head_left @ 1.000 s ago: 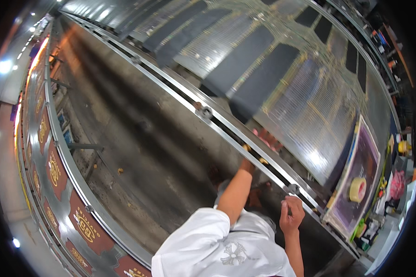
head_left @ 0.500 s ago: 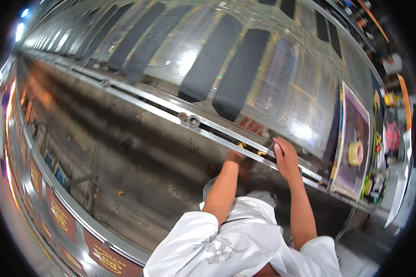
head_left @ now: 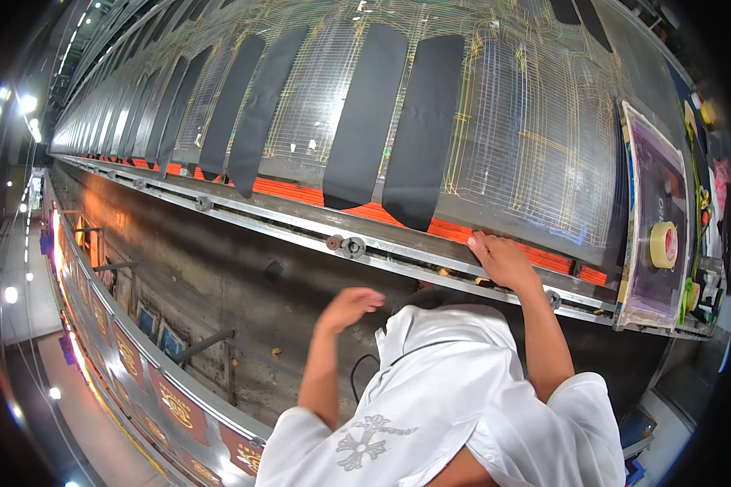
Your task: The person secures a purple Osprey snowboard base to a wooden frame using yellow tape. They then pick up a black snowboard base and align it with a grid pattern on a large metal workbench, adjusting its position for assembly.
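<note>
My right hand (head_left: 503, 260) rests on the near edge of a long table (head_left: 479, 223), its fingers stretched out over a bright orange strip (head_left: 516, 250) and holding nothing. Apart from the table, my left hand (head_left: 352, 307) hangs over the dark aisle, slightly blurred, with fingers extended and nothing visible in it. Closest to my right hand lies a dark grey, long panel with angled ends (head_left: 425, 130). A similar dark panel (head_left: 368, 114) is just to its left, and several more continue along the table. Thin yellow and white lines cover the tabletop between them.
A metal rail (head_left: 398, 257) with round fittings (head_left: 353, 247) runs along the table's front. At the right end stands a framed screen (head_left: 656, 178) bearing a roll of tape (head_left: 663, 245). Across the aisle, another long table (head_left: 150, 369) carries brown panels with gold prints.
My left hand has come off the rail and moved left. My right hand has flattened onto the table edge. The strip there, mostly dull before, now shows bright orange. The view has shifted.
</note>
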{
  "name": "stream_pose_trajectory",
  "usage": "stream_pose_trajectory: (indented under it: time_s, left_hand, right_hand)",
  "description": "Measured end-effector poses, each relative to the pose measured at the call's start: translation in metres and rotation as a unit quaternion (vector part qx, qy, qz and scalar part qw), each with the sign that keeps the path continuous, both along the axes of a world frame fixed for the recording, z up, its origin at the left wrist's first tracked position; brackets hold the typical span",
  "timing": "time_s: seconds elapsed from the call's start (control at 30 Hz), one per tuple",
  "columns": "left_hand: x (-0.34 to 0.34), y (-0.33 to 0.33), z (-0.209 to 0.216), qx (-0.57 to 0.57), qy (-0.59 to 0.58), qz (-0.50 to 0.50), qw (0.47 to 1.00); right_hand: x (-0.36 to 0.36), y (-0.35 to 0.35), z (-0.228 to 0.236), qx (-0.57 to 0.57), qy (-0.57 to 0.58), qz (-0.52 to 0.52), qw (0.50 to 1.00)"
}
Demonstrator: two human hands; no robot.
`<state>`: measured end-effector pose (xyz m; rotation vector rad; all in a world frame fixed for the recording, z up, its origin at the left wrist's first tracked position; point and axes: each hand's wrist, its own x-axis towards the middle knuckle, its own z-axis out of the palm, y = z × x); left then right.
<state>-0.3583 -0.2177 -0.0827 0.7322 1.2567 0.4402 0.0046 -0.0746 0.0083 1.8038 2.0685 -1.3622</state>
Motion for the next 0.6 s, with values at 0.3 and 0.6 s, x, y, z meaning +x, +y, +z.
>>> stream_pose_trajectory:
  time_s: [0.3,0.6]
  left_hand:
    - [-0.070,0.116,0.100,0.309,0.145,0.389,0.855]
    - [0.055,0.072,-0.203,0.065,-0.574,0.467,0.669]
  right_hand:
    - [-0.009,-0.002,0.032,0.055,-0.028,-0.017,0.998]
    - [-0.032,0.000,0.033,0.142,0.079,-0.016,0.987]
